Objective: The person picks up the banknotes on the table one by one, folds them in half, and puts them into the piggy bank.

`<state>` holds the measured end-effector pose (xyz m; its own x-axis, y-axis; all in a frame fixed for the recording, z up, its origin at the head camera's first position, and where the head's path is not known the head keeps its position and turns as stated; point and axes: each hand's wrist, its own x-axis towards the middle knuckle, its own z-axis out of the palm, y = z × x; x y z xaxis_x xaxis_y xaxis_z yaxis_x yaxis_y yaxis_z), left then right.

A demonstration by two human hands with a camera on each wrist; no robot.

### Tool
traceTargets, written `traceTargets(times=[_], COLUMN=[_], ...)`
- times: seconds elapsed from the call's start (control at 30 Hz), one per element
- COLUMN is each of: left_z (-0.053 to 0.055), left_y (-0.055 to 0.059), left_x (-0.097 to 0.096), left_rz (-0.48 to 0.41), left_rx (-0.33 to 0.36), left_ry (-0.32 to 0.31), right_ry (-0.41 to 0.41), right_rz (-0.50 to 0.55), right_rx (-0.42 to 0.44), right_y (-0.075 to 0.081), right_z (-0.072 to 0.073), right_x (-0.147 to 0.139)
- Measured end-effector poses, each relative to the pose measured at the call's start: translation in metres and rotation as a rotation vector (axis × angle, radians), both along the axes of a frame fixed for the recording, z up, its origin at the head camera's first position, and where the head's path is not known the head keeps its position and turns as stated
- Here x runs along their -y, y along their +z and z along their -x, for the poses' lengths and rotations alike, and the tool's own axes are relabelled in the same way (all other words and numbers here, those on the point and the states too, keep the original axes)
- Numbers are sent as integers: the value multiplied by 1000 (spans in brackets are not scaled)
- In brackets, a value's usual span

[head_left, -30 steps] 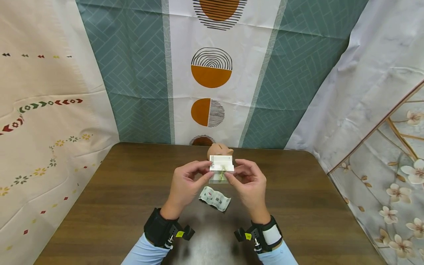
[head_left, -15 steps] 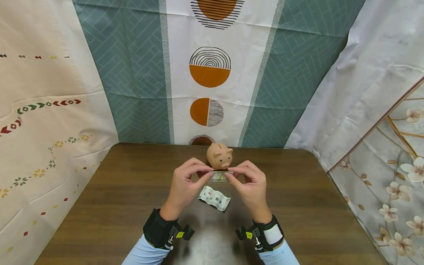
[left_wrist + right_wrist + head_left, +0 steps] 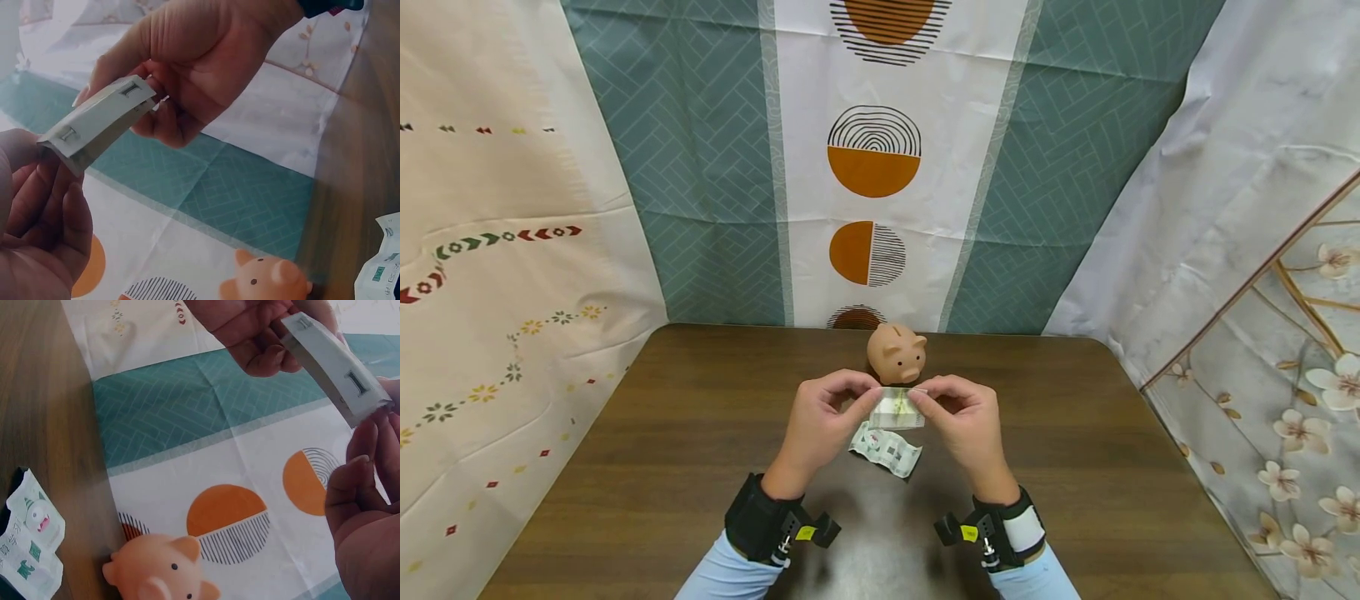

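Between my two hands I hold a small folded slip of printed paper, whitish with a pale yellow-green pattern. My left hand pinches its left end between thumb and fingers, and my right hand does the same at the right end. From the left wrist view, the folded paper shows a lengthwise crease and dark marks near both ends. Just beyond the hands stands a piggy bank, peach-coloured, with its snout toward me. A crumpled white-and-green packet lies on the table below the slip.
The brown wooden table reaches back to a teal and white cloth with orange circles. Patterned cloths hang at both sides, cream on the left and floral on the right. In the right wrist view the packet bears a cartoon figure.
The paper slip has tilted: its white upper panel showed first, then it turned edge-on, and now its patterned face shows lower down. The piggy bank, partly hidden before, is now in sight.
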<state>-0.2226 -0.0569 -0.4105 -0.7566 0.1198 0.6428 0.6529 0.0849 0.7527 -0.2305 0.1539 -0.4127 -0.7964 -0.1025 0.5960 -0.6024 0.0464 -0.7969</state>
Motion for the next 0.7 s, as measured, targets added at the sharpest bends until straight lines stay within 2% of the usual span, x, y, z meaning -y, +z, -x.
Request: traceTargets(times=[0.17, 0.43, 0.7], left_z=[0, 0, -3], left_y=[-1, -1, 2], left_x=[1, 2, -2], left_rz=[-11, -24, 11], left_rx=[61, 110, 142], left_ry=[-11, -67, -128], right_ry=[18, 76, 143], right_rz=[2, 8, -19], right_rx=[62, 76, 61], right_y=[1, 2, 3], right_z=[-1, -2, -4], right_x=[0, -1, -1])
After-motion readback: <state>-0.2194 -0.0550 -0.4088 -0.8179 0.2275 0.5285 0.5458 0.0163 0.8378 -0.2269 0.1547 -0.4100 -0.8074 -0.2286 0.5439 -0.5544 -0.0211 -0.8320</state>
